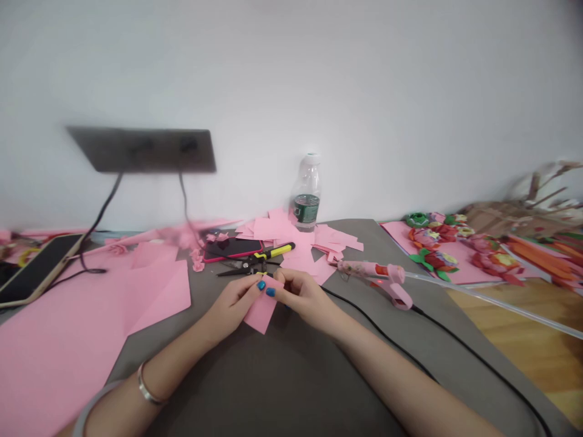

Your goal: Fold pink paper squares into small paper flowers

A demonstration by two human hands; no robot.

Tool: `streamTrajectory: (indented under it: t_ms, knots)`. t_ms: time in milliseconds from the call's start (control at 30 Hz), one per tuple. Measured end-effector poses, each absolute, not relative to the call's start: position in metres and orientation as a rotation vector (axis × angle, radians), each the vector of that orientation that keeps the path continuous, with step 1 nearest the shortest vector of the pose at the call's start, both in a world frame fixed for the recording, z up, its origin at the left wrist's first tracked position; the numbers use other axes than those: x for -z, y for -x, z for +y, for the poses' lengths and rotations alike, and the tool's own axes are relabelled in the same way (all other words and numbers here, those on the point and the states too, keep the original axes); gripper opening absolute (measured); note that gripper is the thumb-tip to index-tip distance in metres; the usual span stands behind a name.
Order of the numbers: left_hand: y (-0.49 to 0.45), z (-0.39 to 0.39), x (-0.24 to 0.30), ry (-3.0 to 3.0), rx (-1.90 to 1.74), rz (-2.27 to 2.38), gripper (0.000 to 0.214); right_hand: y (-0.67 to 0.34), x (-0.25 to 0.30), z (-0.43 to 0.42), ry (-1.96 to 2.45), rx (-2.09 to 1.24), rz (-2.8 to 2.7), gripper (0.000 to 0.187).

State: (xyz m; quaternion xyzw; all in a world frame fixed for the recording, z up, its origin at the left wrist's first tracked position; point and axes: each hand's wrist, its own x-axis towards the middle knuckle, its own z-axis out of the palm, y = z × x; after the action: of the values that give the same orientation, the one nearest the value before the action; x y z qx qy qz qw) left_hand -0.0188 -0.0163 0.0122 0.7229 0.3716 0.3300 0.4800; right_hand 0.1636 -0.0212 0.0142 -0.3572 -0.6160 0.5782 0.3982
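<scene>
The left hand [234,303] and right hand [298,297] grip a small piece of pink paper [262,312] between their fingertips, above the middle of the grey desk [282,382]. Just ahead lie pliers [241,267] and a phone [232,247]; at the back edge, a water bottle's [306,194] green label [306,209] is unreadable.

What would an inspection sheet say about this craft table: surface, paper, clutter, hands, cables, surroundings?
Surface: grey mat
Job's things: pink paper piece, pinched by both hands
Clutter: pink paper scraps, yellow-handled pliers, phone in red case, pink glue gun, water bottle
Hands: left hand, right hand, both holding the paper
Cables: black cord from the glue gun across the mat; two cords from a dark wall panel
Surroundings: white wall, paper flowers, wooden floor
</scene>
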Motion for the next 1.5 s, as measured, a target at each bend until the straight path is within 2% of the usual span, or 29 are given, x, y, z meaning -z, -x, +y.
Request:
streamTrajectory:
  t_ms: [167, 467, 633, 900, 1000, 1133, 1300, 1500]
  knots:
    - [0.019, -0.017, -0.013, -1.843, -0.781, 0.917, 0.038, -0.165, -0.019, -0.023, 0.894, -1.426, -1.63, 0.049]
    - [0.02, -0.016, -0.014, -1.877, -0.668, 0.826, 0.038, -0.166, -0.016, -0.023, 0.822, -1.224, -1.777, 0.037]
    - [0.021, -0.016, -0.018, -1.796, -0.69, 0.798, 0.042, -0.172, -0.015, -0.018, 0.879, -1.068, -1.6, 0.033]
    - [0.026, -0.011, -0.013, -1.752, -0.815, 0.928, 0.043, -0.187, -0.006, -0.001, 0.95, -1.088, -1.089, 0.031]
    - [0.025, -0.012, -0.009, -1.657, -0.851, 0.92, 0.038, -0.185, -0.006, -0.002, 0.927, -1.107, -1.311, 0.034]
    - [0.022, -0.014, -0.008, -1.742, -0.792, 0.839, 0.043, -0.174, -0.009, -0.01, 0.929, -1.146, -1.567, 0.04]
    - [0.021, -0.015, -0.01, -1.878, -0.749, 0.869, 0.041, -0.17, -0.012, -0.015, 0.93, -1.195, -1.629, 0.043]
    - [0.02, -0.014, -0.011, -1.802, -0.856, 0.959, 0.033, -0.17, -0.01, -0.013, 0.957, -1.255, -1.653, 0.037]
